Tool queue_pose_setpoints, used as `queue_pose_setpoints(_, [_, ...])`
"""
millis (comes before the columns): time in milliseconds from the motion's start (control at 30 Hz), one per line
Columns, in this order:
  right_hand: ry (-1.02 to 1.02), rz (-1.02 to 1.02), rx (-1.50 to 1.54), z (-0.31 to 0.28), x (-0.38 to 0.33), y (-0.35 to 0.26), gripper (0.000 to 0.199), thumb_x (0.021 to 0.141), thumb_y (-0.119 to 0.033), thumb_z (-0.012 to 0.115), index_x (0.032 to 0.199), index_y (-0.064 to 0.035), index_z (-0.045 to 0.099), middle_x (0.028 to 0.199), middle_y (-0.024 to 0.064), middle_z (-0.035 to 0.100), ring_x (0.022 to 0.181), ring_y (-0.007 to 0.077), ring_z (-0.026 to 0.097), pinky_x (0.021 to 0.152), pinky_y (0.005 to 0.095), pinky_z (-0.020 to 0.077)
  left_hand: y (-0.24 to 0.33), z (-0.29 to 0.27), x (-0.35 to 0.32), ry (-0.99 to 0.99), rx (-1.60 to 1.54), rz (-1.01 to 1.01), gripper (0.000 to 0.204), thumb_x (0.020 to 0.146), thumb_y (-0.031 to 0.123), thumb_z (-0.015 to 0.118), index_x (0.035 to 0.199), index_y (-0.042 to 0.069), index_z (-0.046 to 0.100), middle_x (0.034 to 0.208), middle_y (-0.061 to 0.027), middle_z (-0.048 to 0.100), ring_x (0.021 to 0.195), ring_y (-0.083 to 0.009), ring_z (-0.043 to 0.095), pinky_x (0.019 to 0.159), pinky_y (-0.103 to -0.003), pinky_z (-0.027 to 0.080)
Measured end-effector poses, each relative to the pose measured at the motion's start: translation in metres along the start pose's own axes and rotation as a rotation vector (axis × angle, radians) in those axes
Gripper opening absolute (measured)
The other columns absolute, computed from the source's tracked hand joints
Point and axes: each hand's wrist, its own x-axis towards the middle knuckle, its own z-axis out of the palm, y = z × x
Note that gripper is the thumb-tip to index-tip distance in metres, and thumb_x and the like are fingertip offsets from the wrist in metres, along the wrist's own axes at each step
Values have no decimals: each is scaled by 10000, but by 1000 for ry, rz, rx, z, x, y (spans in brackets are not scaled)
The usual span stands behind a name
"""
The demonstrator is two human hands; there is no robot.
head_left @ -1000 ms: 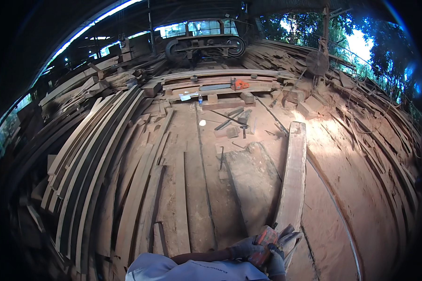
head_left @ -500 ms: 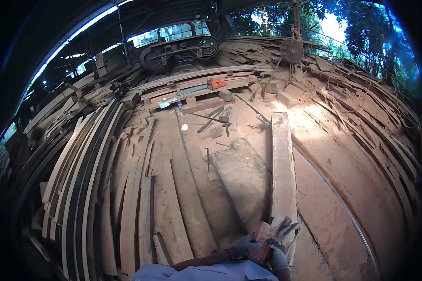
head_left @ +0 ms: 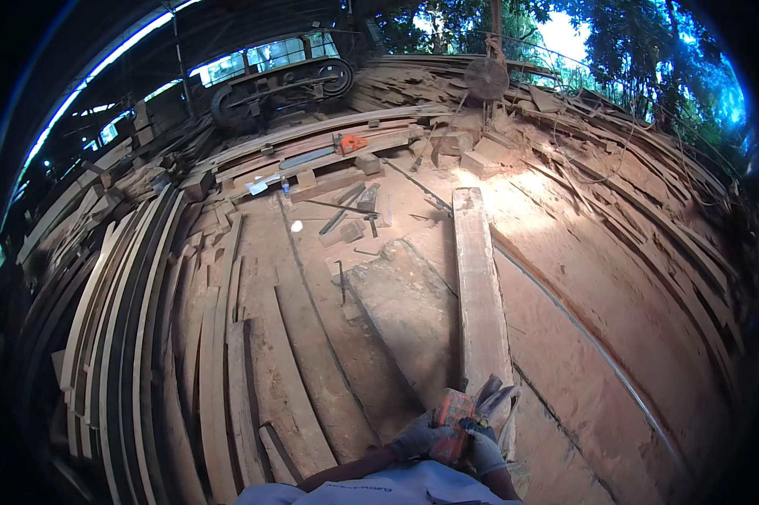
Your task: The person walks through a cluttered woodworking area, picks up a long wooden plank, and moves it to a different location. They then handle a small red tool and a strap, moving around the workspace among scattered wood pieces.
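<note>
Both my hands wear grey gloves and meet at the near end of a long thick wooden beam (head_left: 480, 295). Between them is a red, box-shaped thing (head_left: 453, 412) with worn, pale patches; I cannot make out its exact kind. My left hand (head_left: 420, 436) is closed on its left side. Against its right side, my right hand (head_left: 484, 446) is closed too, its fingers bent near a dark part. Some dark, elongated pieces (head_left: 495, 399) lie just beyond the right hand, over the beam's end. The lower part of the red thing is partly hidden by my hands.
Long boards (head_left: 135, 311) are stacked at the left. An orange chainsaw (head_left: 349, 144) rests on timbers ahead. Metal bars (head_left: 346, 212) and an upright hooked rod (head_left: 341, 282) stand or lie mid-floor. A metal rail (head_left: 590, 328) runs along the right.
The whole scene has shifted left and slightly up in the picture as my head turned a little right. Both hands keep hold of the red box-shaped thing.
</note>
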Motion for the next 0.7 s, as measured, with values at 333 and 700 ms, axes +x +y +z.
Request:
queue_pose_setpoints(333, [75, 61, -8, 10, -9, -7, 252, 859, -109, 648, 1077, 18, 655, 924, 90, 676, 797, 202, 642, 746, 332, 527, -8, -4, 3, -24, 29, 57, 399, 899, 136, 604, 1274, 35, 511, 1102, -36, 614, 979, -110, 555, 872, -299, 480])
queue_pose_setpoints(700, [71, 65, 13, 17, -18, -13, 272, 840, -121, 666, 1079, 9, 657, 935, 77, 675, 806, 202, 640, 751, 334, 518, -20, -8, 7, -12, 25, 49, 364, 909, 132, 611, 1254, 44, 533, 1109, -37, 620, 988, -107, 565, 871, -293, 481])
